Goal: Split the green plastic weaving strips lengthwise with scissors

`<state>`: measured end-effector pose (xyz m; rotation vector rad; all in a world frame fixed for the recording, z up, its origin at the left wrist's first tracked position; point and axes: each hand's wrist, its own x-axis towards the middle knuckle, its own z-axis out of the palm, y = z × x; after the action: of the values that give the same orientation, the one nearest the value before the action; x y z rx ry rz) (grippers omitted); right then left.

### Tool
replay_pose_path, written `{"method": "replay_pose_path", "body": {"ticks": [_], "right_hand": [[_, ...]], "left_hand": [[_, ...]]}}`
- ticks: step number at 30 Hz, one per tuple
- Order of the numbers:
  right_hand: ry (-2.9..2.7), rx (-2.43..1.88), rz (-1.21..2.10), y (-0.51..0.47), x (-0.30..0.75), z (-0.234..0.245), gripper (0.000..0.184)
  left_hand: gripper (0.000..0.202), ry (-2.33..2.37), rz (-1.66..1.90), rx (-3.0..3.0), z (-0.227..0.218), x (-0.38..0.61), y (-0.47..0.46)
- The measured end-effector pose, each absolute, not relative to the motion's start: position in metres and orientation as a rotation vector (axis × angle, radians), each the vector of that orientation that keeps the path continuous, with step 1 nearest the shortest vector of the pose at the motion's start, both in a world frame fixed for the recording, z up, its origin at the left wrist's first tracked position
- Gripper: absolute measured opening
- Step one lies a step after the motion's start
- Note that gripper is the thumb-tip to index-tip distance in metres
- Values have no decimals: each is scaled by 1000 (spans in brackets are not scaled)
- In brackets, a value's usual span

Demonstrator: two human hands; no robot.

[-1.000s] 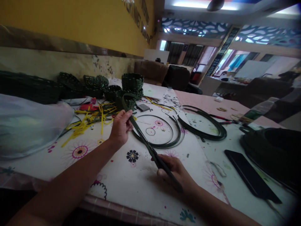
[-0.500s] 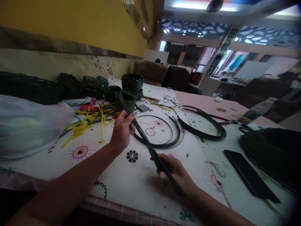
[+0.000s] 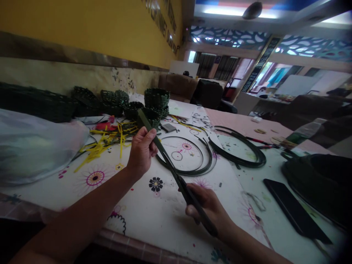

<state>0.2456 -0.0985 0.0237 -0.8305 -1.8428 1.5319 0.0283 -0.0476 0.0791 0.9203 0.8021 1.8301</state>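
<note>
A long dark green flat strip (image 3: 168, 162) runs slantwise above the table between my two hands. My left hand (image 3: 140, 150) pinches its upper part, fingers closed round it, and the strip's far end sticks up past my fingers. My right hand (image 3: 206, 208) is closed on the strip's lower end near the table's front edge. Loose coils of the same green strip (image 3: 192, 161) lie flat on the flowered tablecloth (image 3: 154, 216) just behind my hands.
Several small woven green baskets (image 3: 156, 99) stand at the back by the wall. Yellow strip offcuts (image 3: 110, 141) lie at the left beside a clear plastic bag (image 3: 33, 146). At the right are another green coil (image 3: 242, 148), a dark phone (image 3: 294, 211) and a big dark coil (image 3: 321, 183).
My left hand has slid slightly along the strip and the strip's free upper end has straightened from a curl. My right hand has dropped a little toward the table's edge.
</note>
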Motion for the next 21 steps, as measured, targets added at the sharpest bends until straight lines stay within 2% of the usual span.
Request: {"method": "replay_pose_path", "body": {"ticks": [6,16,21], "right_hand": [[-1818,-806,1486,-97,244,20,53],[-1800,-760,1545,-101,242,24,47],[-1852,-825,1490,-101,244,31,37]], "left_hand": [[38,808,1767,971,76,40,-57],[38,801,1830,916,76,44,-62],[38,806,1833,886,76,39,-58]]}}
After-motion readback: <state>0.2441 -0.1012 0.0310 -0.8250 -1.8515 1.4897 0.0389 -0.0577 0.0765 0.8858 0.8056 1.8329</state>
